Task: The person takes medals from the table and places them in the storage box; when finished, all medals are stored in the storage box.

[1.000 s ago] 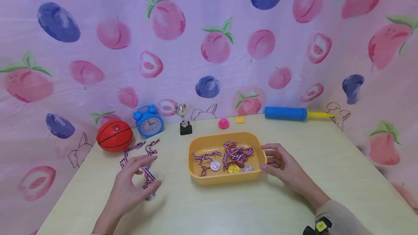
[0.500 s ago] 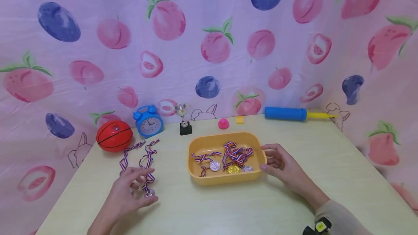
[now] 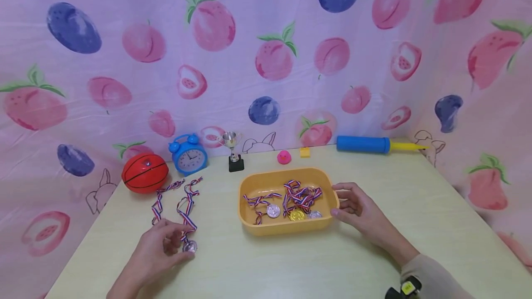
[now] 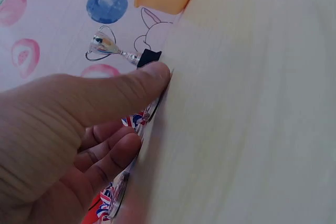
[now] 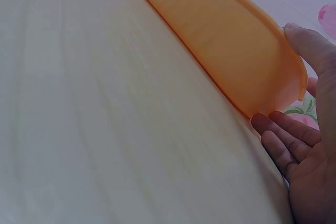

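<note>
In the head view my left hand reaches over the table, thumb and index finger spread around a silver medal on a red, white and blue ribbon. The thumb tip is at the medal's near edge, while the other fingers bend loosely. A second medal lies under this hand in the left wrist view. With relaxed fingers, my right hand rests against the right end of a yellow-orange tray. Inside the tray are silver medals, a gold medal and tangled ribbons.
Behind stand a red toy basketball, a blue alarm clock and a small trophy cup. A pink toy, a yellow block and a blue hand pump lie along the fruit-patterned cloth.
My left hand has moved down and slightly left, its thumb and index finger drawing closer together around the silver medal. My right hand and the tray have stayed in place.
</note>
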`<state>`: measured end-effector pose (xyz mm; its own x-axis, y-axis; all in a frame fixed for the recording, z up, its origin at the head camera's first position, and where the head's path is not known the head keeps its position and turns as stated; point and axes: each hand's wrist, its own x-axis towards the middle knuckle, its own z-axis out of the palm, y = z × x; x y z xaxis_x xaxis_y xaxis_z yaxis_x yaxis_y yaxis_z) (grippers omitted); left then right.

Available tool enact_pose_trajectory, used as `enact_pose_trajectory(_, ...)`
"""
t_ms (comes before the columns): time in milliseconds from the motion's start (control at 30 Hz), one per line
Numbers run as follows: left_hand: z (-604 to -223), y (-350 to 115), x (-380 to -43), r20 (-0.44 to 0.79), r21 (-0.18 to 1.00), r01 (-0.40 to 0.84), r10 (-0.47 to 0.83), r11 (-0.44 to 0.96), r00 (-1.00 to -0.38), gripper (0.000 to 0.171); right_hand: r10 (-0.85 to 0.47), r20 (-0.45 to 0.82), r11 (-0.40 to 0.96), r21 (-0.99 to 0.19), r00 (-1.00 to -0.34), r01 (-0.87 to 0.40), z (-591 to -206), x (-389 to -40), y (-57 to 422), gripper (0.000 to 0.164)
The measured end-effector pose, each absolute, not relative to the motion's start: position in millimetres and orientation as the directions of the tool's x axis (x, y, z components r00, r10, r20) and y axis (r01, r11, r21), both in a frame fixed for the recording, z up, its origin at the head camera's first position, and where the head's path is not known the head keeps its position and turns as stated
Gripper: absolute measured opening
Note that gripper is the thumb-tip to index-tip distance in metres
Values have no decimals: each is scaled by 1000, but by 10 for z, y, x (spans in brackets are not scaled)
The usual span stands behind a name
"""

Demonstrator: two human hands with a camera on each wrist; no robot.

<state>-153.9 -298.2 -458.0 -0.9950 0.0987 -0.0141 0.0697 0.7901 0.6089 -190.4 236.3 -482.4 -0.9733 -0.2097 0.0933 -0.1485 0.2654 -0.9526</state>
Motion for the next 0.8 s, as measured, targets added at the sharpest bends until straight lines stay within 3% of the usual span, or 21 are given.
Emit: enact_pose_trajectory(800,-4566,-3026,-1548,-45,573,51,93,818,-995,37,-204,87,265,-954,-975,-141,-4823,-1903,2366,59)
